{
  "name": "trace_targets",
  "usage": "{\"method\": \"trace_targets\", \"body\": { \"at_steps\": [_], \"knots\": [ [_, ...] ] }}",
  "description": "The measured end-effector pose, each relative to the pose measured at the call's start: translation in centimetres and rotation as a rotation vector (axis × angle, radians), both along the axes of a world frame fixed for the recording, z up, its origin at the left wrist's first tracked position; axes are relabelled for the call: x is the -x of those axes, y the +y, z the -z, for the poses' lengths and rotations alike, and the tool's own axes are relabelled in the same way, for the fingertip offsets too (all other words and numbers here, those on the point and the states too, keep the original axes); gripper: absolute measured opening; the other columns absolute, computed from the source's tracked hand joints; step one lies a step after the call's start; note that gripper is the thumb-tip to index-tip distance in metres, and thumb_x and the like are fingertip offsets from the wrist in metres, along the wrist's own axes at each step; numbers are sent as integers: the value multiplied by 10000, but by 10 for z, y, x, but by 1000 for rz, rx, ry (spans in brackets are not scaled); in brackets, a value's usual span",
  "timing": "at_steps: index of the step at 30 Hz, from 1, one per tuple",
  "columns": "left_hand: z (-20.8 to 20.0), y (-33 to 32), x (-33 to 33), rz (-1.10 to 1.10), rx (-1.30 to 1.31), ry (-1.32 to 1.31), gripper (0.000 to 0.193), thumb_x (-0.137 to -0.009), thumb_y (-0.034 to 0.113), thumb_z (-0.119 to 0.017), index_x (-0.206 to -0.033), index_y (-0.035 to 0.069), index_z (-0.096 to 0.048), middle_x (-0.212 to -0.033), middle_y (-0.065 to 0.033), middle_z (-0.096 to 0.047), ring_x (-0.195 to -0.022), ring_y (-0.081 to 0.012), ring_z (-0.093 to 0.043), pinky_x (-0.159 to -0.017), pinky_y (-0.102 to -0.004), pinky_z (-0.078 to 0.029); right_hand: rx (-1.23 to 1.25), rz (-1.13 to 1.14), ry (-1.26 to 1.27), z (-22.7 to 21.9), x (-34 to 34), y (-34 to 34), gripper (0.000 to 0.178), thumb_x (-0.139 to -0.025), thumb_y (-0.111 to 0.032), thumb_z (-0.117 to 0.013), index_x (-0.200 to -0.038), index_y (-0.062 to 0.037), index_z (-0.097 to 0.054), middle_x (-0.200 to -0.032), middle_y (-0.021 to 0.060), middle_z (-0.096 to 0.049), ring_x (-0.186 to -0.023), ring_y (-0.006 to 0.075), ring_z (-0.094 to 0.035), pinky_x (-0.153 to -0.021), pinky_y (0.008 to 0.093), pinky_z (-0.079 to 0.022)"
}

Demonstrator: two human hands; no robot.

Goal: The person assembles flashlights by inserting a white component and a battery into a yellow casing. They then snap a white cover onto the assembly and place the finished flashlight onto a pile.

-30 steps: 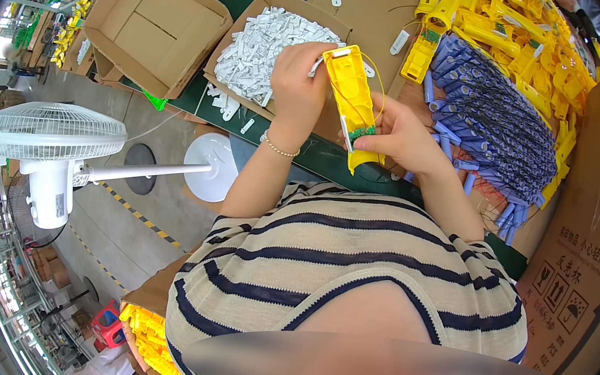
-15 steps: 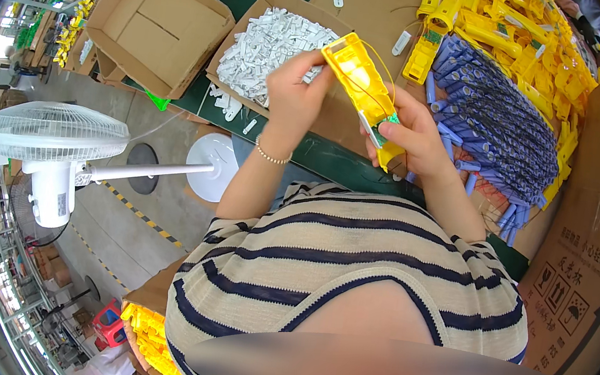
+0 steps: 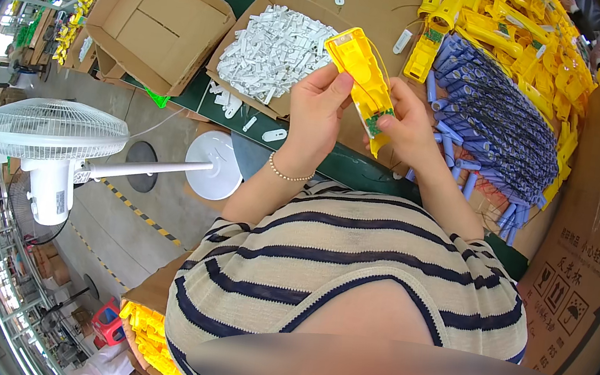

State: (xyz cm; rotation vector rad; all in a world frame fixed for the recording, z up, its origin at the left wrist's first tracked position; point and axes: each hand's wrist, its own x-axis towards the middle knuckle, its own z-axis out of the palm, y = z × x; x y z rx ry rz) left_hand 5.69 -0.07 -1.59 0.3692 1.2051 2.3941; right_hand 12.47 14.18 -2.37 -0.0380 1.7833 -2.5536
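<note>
Both hands hold a yellow plastic housing (image 3: pixel 364 64) over the near edge of the table. It is tilted, its open side facing up, with a small green circuit board (image 3: pixel 377 120) near its lower end. My left hand (image 3: pixel 318 111) pinches its left side, thumb on top. My right hand (image 3: pixel 406 126) closes on the lower right end, thumb by the board. A thin wire runs along the housing's right edge. Beside my left wrist lies a small white oval plastic part (image 3: pixel 274 135). The undersides of my fingers are hidden.
A carton of small white parts (image 3: pixel 275 53) stands left of my hands, an open cardboard box (image 3: pixel 151 27) beyond it. To the right lie piled blue cylindrical cells (image 3: pixel 487 128) and yellow housings (image 3: pixel 506 33). A tall carton (image 3: pixel 580 222) stands far right, a white fan (image 3: pixel 59 135) at left.
My left hand has moved right and down, from the housing's upper corner to its left side. The housing has shifted slightly right. The white oval part has come into view by my left wrist.
</note>
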Motion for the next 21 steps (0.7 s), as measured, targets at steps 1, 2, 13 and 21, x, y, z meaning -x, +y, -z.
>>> {"method": "trace_targets", "body": {
  "at_steps": [1, 2, 13, 21],
  "knots": [
    [3, 1, -1, 14, -56, 11, 346, -939, 171, -526, -1197, -60, -512, -1076, -84, -613, -925, -129, -598, -865, -294, -474, 0, 0, 0, 2, 0, 1, 415, -841, -84, -621, -1193, 3, -420, -995, 76, -602, -807, 121, -618, -648, 252, -521],
    [5, 3, -4, 14, -56, 12, 346, -939, 171, -526, -1197, -60, -512, -1076, -84, -613, -925, -129, -598, -865, -294, -474, 68, -27, -20, 4, 0, 1, 391, -851, -88, -607, -1187, 3, -428, -991, 73, -598, -798, 123, -616, -639, 263, -528],
    [15, 9, -7, -8, 116, 400, 456, -973, 155, -385, -1378, -35, -298, -1267, -122, -484, -1126, -163, -499, -958, -277, -384, -229, 299, 71, -12, 9, 8, 340, -795, -121, -674, -1088, -5, -549, -934, 42, -583, -795, 111, -557, -709, 215, -449],
    [19, 9, -11, -95, 311, 555, 427, -971, 130, -325, -1354, -57, -312, -1215, -153, -487, -1065, -185, -505, -924, -296, -400, -491, 470, 172, -20, 13, 4, 95, -763, -72, -680, -796, 12, -648, -782, 20, -573, -675, 93, -513, -582, 220, -381]
  ]
}}
